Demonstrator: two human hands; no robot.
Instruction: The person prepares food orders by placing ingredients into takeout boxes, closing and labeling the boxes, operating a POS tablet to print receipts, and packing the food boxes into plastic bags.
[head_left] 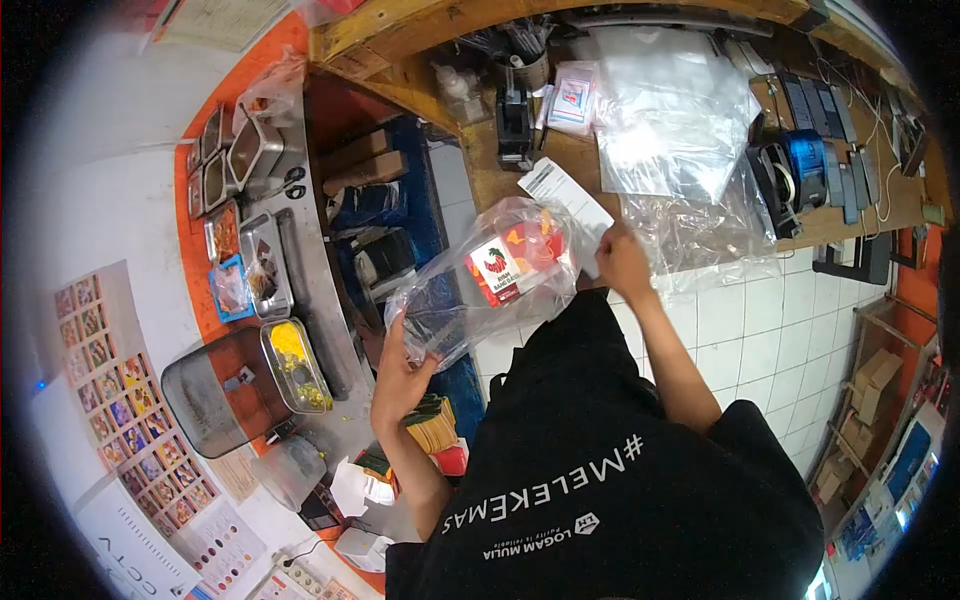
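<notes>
A clear plastic bag [440, 300] with a red and white printed food box [505, 268] inside hangs in front of my body. The fingers of my left hand [402, 372] are closed on the bag's left end. At the bag's other side, my right hand [622, 262] is closed near the lower end of a white paper slip [565, 197], beside the wooden table's front edge. Its fingertips are too small to make out, and whether they grip the slip or the bag is unclear.
The wooden table [480, 160] bears a stack of clear plastic bags [665, 110], a black tape dispenser [514, 125], a pen cup [528, 62] and several phones [800, 105]. On the left, a steel counter [325, 260] holds food trays [296, 365]. Shelves [370, 190] stand between them.
</notes>
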